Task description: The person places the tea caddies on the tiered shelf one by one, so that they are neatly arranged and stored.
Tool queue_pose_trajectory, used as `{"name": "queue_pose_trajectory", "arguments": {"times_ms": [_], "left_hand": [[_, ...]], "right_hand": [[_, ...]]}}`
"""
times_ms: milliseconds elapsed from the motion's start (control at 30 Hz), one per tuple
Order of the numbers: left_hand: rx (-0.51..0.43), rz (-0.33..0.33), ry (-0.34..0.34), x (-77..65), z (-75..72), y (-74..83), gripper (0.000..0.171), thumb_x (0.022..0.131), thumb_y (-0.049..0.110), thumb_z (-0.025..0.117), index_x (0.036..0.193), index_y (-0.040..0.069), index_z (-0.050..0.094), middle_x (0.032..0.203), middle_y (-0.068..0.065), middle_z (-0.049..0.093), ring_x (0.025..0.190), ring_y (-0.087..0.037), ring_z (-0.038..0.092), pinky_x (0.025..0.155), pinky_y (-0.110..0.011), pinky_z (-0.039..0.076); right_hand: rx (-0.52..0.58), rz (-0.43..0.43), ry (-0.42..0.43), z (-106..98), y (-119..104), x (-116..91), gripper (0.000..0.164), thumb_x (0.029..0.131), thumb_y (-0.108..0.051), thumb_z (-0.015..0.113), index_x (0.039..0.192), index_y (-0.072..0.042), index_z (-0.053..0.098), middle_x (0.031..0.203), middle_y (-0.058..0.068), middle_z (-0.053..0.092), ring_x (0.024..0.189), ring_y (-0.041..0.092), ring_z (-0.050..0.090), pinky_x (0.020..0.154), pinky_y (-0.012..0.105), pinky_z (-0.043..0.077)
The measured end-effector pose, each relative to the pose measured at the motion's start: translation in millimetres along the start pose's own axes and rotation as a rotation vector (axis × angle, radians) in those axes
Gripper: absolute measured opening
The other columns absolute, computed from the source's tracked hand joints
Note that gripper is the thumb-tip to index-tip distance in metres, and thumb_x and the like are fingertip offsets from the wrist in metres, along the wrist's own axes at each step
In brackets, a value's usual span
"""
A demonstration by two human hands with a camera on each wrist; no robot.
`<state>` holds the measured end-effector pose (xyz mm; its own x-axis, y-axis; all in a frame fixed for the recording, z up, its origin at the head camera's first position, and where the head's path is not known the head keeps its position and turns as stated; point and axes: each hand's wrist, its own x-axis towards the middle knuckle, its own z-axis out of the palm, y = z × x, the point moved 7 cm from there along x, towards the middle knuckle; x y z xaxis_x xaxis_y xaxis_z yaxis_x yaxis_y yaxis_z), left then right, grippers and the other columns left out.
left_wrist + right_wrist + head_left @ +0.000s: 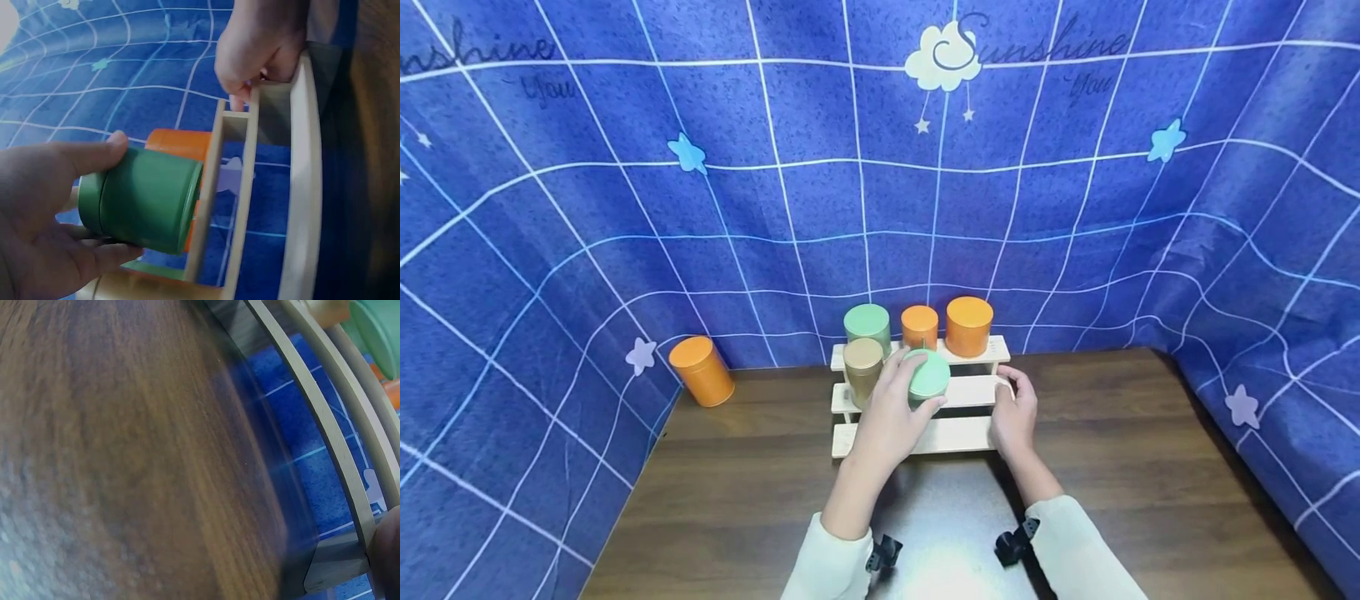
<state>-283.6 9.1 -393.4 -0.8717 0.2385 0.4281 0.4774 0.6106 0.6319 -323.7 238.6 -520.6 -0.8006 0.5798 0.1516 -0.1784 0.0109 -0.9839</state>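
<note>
A green lidded canister [147, 200] is gripped by my left hand [889, 408], thumb on one side and fingers on the other. It is over the middle tier of a pale wooden three-tier rack [958, 435]. Beside that hand, a gold canister [863, 367] stands on the middle tier at the left. The top tier bears another green canister [867, 321], a small orange canister [920, 325] and a larger orange canister [969, 327]. My right hand [1017, 412] holds the rack's right end, its fingers curled round the side.
Far left on the brown wooden table [737, 500], a tilted orange canister [702, 372] leans near the blue curtain [820, 200]. The curtain closes in the back and both sides. A black wrist device sits at each sleeve.
</note>
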Motion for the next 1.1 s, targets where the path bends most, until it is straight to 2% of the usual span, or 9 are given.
{"name": "queue_pose_trajectory", "arguments": {"times_ms": [133, 400, 667, 767, 933, 1100], "left_hand": [[-0.031, -0.025, 0.007, 1.3, 7.3, -7.2, 0.062, 0.092, 0.028, 0.083, 0.148, 0.015, 0.058, 0.166, -0.018, 0.043, 0.151, -0.037, 0.048, 0.118, -0.056, 0.048], [0.016, -0.051, -0.014, -0.3, 20.6, -16.4, 0.062, 0.094, 0.029, 0.081, 0.149, 0.014, 0.057, 0.167, -0.019, 0.04, 0.149, -0.039, 0.05, 0.118, -0.055, 0.048], [0.042, -0.065, -0.007, -0.9, 24.5, -21.2, 0.062, 0.096, 0.031, 0.078, 0.15, 0.009, 0.057, 0.17, -0.017, 0.037, 0.152, -0.038, 0.046, 0.119, -0.054, 0.048], [0.061, -0.061, -0.003, -0.7, 24.7, -20.7, 0.063, 0.097, 0.03, 0.077, 0.151, 0.006, 0.056, 0.171, -0.015, 0.036, 0.155, -0.036, 0.043, 0.119, -0.053, 0.047], [0.112, -0.032, 0.004, 0.2, 26.1, -18.1, 0.063, 0.099, 0.032, 0.074, 0.153, 0.006, 0.055, 0.171, -0.015, 0.036, 0.157, -0.036, 0.04, 0.121, -0.051, 0.045], [0.18, -0.012, -0.026, 0.9, 31.7, -18.6, 0.066, 0.103, 0.033, 0.07, 0.158, 0.005, 0.047, 0.174, -0.015, 0.031, 0.156, -0.037, 0.041, 0.122, -0.051, 0.044]], "right_hand": [[0.013, 0.005, -0.006, 2, 0, 0, 0.037, 0.097, 0.005, 0.048, 0.128, 0.001, 0.068, 0.123, 0.018, 0.065, 0.104, 0.01, 0.054, 0.087, 0.013, 0.045], [0.011, 0.029, -0.018, 4, -36, -20, 0.038, 0.097, 0.008, 0.045, 0.13, 0.01, 0.063, 0.128, 0.027, 0.063, 0.111, 0.02, 0.052, 0.088, 0.011, 0.042], [-0.014, 0.017, -0.03, 4, -41, -23, 0.037, 0.097, 0.008, 0.046, 0.13, 0.01, 0.063, 0.127, 0.029, 0.063, 0.1, 0.008, 0.052, 0.085, 0.011, 0.042], [-0.014, 0.019, -0.024, 4, -35, -20, 0.037, 0.097, 0.008, 0.046, 0.13, 0.01, 0.063, 0.127, 0.029, 0.063, 0.097, 0.006, 0.051, 0.084, 0.011, 0.043], [-0.005, 0.026, -0.012, 4, -12, -7, 0.038, 0.098, 0.006, 0.045, 0.131, 0.007, 0.064, 0.128, 0.026, 0.064, 0.1, 0.007, 0.052, 0.084, 0.011, 0.043], [0.011, 0.024, 0.005, 2, -4, -2, 0.037, 0.099, 0.005, 0.046, 0.13, 0.004, 0.066, 0.125, 0.021, 0.063, 0.101, 0.009, 0.053, 0.083, 0.011, 0.044]]}}
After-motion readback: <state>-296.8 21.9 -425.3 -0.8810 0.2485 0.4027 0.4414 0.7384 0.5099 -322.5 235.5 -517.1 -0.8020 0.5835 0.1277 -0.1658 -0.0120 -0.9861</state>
